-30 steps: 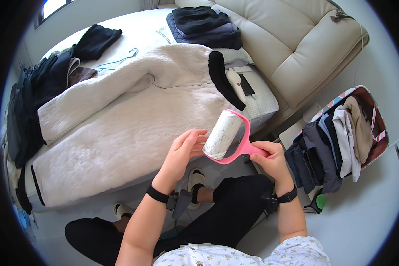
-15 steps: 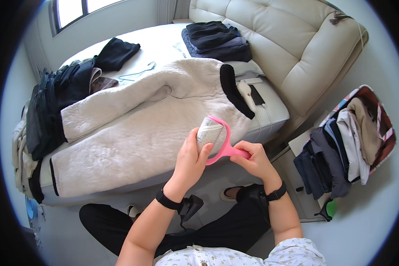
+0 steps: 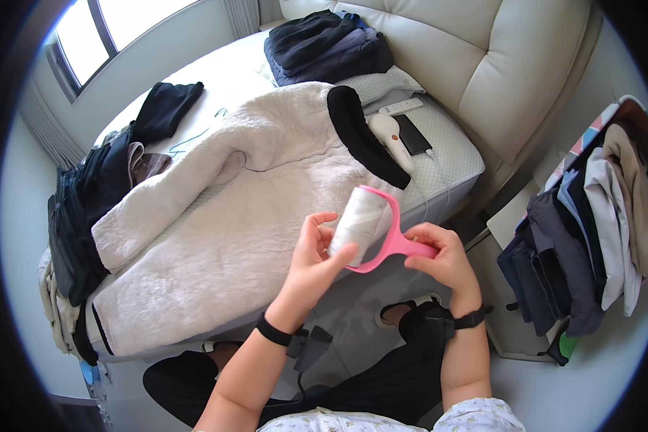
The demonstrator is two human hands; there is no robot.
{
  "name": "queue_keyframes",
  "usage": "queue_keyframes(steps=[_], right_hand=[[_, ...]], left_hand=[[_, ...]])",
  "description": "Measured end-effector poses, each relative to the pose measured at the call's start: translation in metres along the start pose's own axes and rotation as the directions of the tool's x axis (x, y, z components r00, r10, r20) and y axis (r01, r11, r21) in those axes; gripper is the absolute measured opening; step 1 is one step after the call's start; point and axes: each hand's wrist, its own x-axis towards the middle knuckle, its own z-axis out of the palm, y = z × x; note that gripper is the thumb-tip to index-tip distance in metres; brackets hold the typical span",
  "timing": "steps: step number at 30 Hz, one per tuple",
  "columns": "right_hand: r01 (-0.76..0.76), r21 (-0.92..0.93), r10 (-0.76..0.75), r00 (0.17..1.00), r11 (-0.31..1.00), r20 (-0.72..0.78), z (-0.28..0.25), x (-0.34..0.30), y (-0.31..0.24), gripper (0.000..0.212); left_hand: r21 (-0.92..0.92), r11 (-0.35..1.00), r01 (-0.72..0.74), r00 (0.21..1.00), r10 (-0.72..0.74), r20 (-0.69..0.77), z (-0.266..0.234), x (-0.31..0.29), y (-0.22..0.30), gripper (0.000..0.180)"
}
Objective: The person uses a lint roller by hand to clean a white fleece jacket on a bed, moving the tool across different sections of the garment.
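Note:
A lint roller with a white paper roll (image 3: 360,222) and a pink frame is held up in front of my body, tilted. My right hand (image 3: 448,261) is closed round its pink handle, thumb laid along it. My left hand (image 3: 311,252) cups the roll's left side, thumb pressing near its lower end and fingers partly bent behind. Below and beyond lies a cream fleecy coat (image 3: 209,252), spread over the bed, its black collar (image 3: 366,140) toward the headboard. The roller hangs apart from the coat, over the bed's near edge.
Dark clothes (image 3: 97,187) are heaped on the bed's left, and a folded dark stack (image 3: 324,50) lies at the back. Beside the collar are a white handheld device (image 3: 387,137), a black slab with a cable (image 3: 415,135) and a white remote (image 3: 401,106). Clothes overflow a bag (image 3: 612,194) at right.
The view has shifted, so the bed and bag appear displaced. My left fingers have loosened and spread slightly on the roll. The roller sits a little farther right in view.

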Motion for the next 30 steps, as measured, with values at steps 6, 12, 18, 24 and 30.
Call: queue_keyframes(steps=[6,12,18,24,30], right_hand=[[-0.159,-0.074,0.133,0.951,0.984,-0.278,-0.035,-0.013,0.023,0.025],[-0.191,0.044,0.193,0.900,0.981,-0.390,-0.033,-0.006,0.040,0.027],[-0.123,0.017,0.122,0.944,0.992,-0.306,-0.006,0.002,0.029,0.035],[-0.022,-0.245,-0.023,0.984,0.969,-0.179,0.059,0.029,0.014,0.040],[-0.013,-0.609,-0.111,0.980,0.793,-0.166,0.080,0.081,0.024,0.041]], left_hand=[[0.652,0.704,-0.282,0.956,0.264,0.128,-0.005,0.019,-0.025,0.067],[0.912,0.262,-0.317,0.937,0.231,0.260,-0.027,0.039,-0.046,0.061],[0.963,0.010,-0.269,0.950,0.167,0.264,-0.027,0.017,-0.062,0.080],[0.966,-0.086,-0.245,0.954,0.154,0.256,-0.025,0.010,-0.071,0.092],[0.964,-0.049,-0.262,0.950,0.162,0.267,-0.026,0.013,-0.071,0.099]])
